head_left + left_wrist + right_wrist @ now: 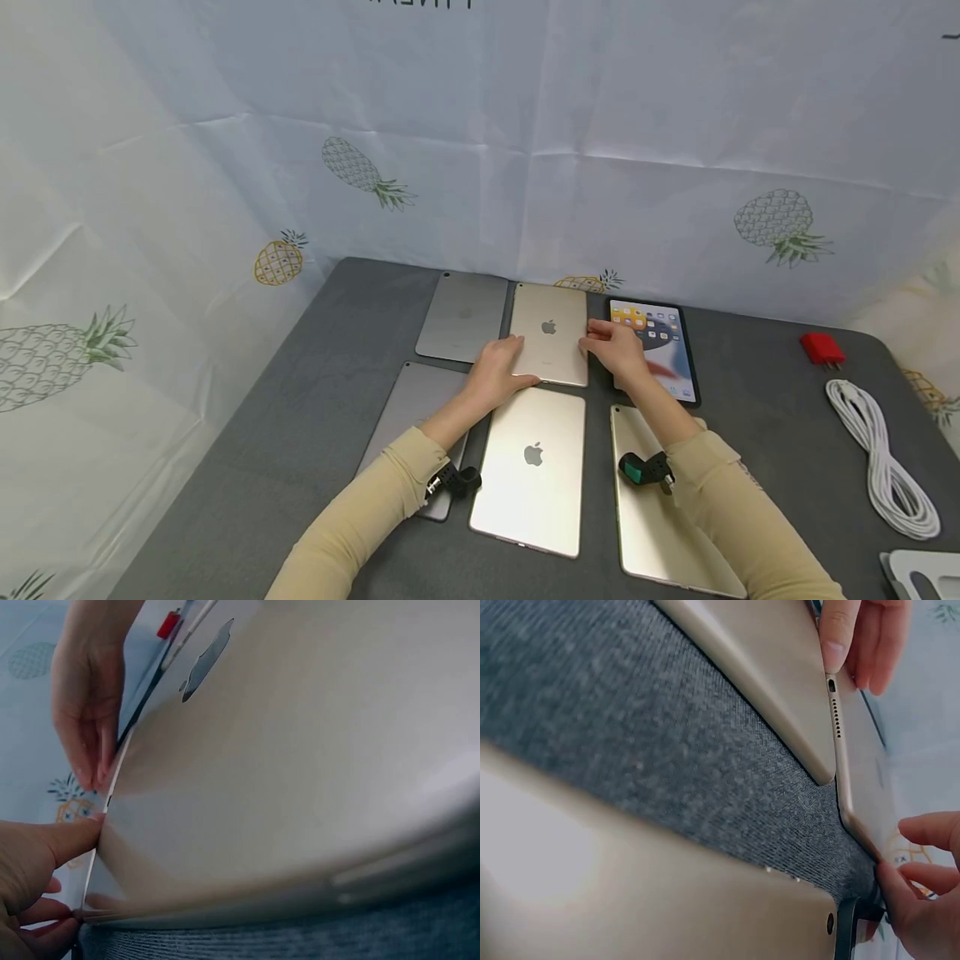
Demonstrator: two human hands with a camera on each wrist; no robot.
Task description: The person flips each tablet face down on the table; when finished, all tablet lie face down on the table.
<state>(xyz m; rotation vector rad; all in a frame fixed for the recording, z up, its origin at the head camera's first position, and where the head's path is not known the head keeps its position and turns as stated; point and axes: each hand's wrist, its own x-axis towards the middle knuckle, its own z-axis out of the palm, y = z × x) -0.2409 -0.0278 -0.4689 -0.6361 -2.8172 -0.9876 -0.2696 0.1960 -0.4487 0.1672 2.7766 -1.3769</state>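
Observation:
In the head view, a gold tablet (549,329) with an apple mark lies back-up in the middle of the far row. At its near left corner is my left hand (495,371), thumb against the near edge and fingers by the left side. My right hand (615,348) touches the tablet's right edge with its fingertips. Seen from the right wrist, the left thumb (838,634) presses beside the charging port. A second gold tablet (528,471) lies just nearer, almost meeting the first edge to edge. Both tablets appear flat.
A grey tablet (465,315) is at back left, another (412,408) below it. At right lie a lit-screen tablet (656,346) and a gold tablet (645,517) under my right forearm. Farther right are a red charger (822,348), a white cable (877,458) and a white object (930,571).

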